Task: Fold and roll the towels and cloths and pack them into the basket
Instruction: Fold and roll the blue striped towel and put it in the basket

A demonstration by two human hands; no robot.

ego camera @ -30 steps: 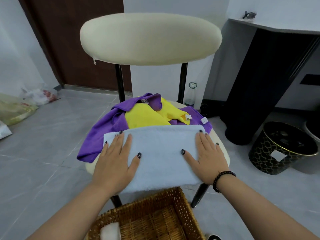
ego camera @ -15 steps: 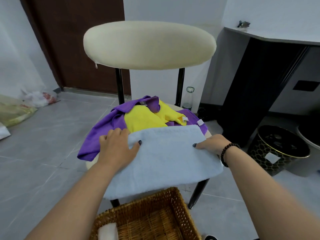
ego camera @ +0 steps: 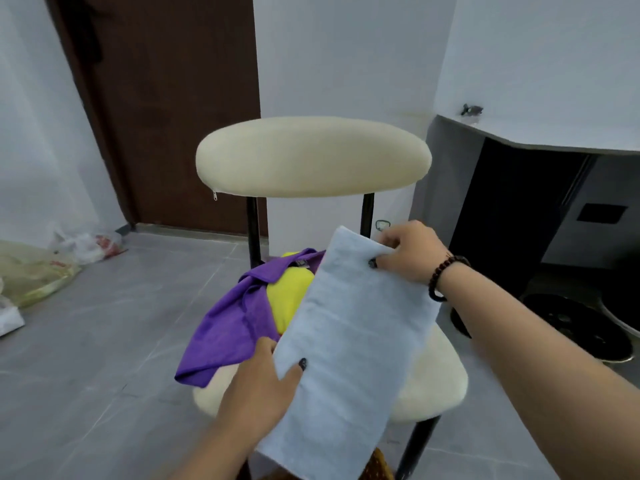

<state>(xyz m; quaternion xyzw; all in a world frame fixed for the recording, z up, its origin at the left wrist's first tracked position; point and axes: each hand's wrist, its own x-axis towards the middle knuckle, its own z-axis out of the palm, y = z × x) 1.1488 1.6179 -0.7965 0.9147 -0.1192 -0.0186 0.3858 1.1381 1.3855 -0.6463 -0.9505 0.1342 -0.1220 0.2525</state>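
Note:
A folded light blue towel is held up off the chair, slanting from upper right to lower left. My right hand pinches its far top corner. My left hand grips its left edge lower down, thumb on top. Behind the towel, a purple cloth and a yellow cloth lie crumpled on the cream chair seat. Only a sliver of the wicker basket shows below the towel at the bottom edge.
The chair's cream backrest stands just beyond the cloths. A dark round bin sits on the floor at right, next to a black cabinet. Plastic bags lie on the grey floor at left, near a brown door.
Both hands went from pressing the towel flat on the seat to gripping its ends and lifting it; the right end rose up. The view tilted upward, so the basket dropped nearly out of frame.

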